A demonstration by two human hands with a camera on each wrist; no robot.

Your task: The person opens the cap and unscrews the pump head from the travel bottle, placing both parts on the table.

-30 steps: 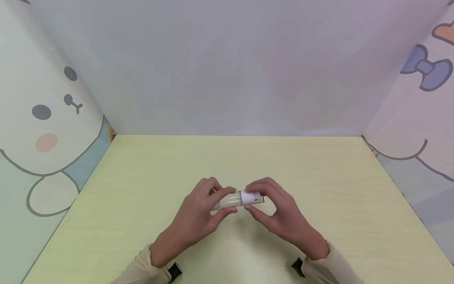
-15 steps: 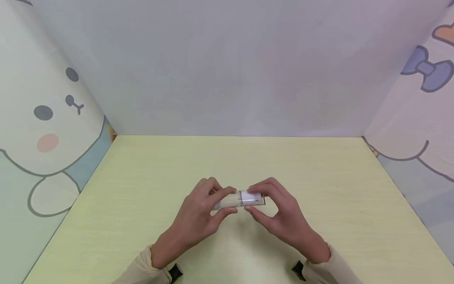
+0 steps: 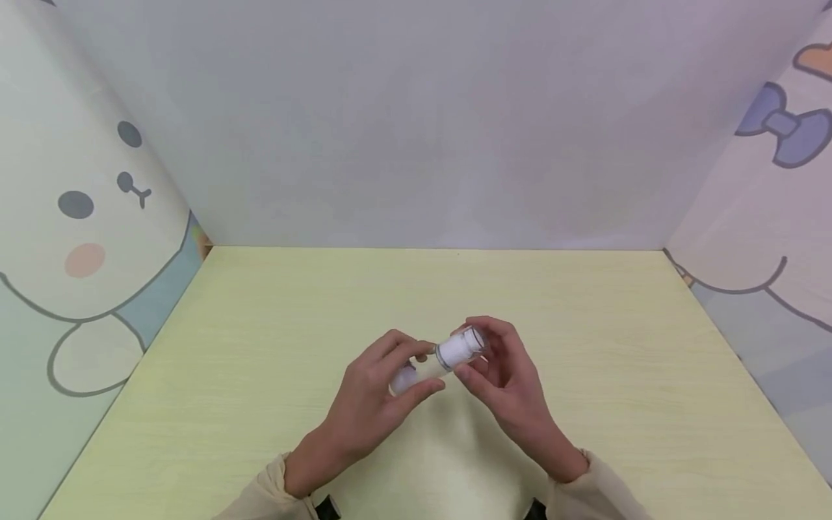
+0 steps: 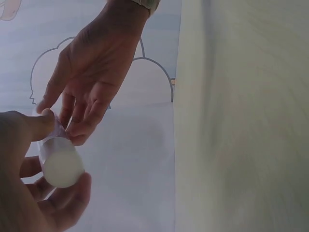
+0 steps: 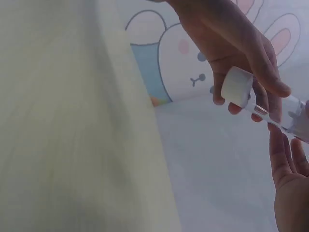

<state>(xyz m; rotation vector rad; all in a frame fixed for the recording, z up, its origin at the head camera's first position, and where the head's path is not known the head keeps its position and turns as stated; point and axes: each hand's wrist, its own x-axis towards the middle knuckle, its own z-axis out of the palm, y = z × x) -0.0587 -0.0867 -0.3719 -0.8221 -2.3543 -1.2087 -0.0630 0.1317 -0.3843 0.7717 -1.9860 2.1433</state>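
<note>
"Over the pale yellow table [image 3: 416,296], what's that person holding?"

"A clear bottle [image 3: 429,367], up off the surface between both hands."

"Which hand has it, would you say?"

"Both. The left hand [image 3: 367,397] has thumb and fingers curled round one end, where the white cap [image 5: 237,87] is. The right hand [image 3: 513,386] grips the other end, thumb on the near side and fingers on the far side, right by the white label [image 3: 455,349]."

"So it's lying level across?"

"Slanted, rather. The labelled end sits either higher or farther out than the capped one; I can't tell which from where I'm standing."

"And around them?"

"Loose beige sleeves [image 3: 269,495] on both arms, with a black piece [image 3: 327,508] just beside each. Behind the table, a plain grey wall [image 3: 416,130]. Over on the left, a side panel [image 3: 39,375] printed with a big cartoon animal [image 3: 84,235]; on the right, another panel [image 3: 754,217] with a bluish bow [image 3: 781,124]."
</note>
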